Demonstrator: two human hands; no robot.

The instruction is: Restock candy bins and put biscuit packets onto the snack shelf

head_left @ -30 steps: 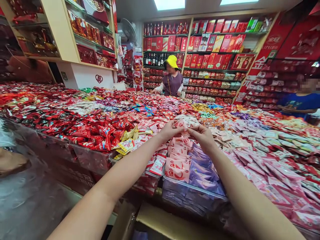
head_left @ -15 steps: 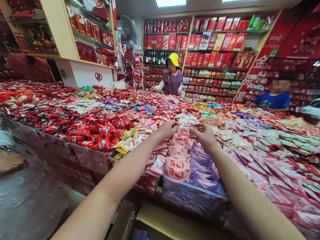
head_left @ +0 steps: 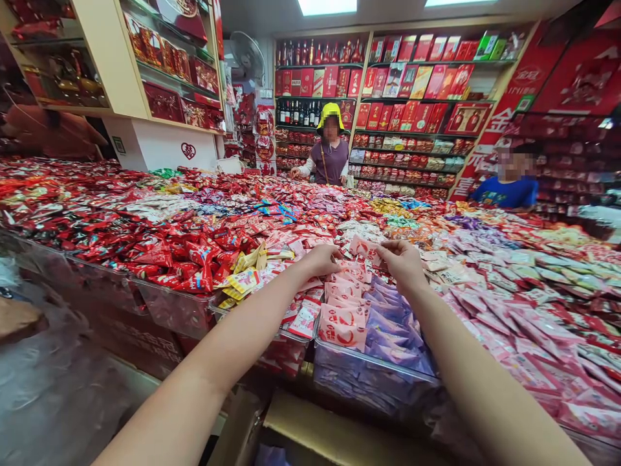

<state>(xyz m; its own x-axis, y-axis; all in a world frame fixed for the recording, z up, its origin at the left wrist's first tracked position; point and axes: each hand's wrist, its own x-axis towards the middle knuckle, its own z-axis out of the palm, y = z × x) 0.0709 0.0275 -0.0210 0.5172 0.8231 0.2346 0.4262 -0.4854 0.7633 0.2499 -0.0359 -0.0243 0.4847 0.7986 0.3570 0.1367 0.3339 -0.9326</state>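
Note:
My right hand (head_left: 403, 262) pinches a pink candy packet (head_left: 363, 248) between thumb and fingers, raised and tilted above the clear bin (head_left: 376, 359). My left hand (head_left: 321, 260) is to its left, its fingers curled together at the far end of a row of pink packets (head_left: 343, 323). Whatever those fingers hold, if anything, is hidden. Pink packets stand in a row along the bin's left side. Purple packets (head_left: 395, 330) fill its right side and show through its front wall.
Heaps of wrapped sweets (head_left: 169, 249) spread across the wide counter. An open cardboard box (head_left: 334, 424) is below the bin. Across the counter stands a person in a yellow hat (head_left: 330, 152); another in blue (head_left: 507, 191) is at right. Shelves (head_left: 363, 100) line the back.
The packet in my right hand has risen and tilted. My left hand has come down slightly and away from it. The person in the yellow hat has turned.

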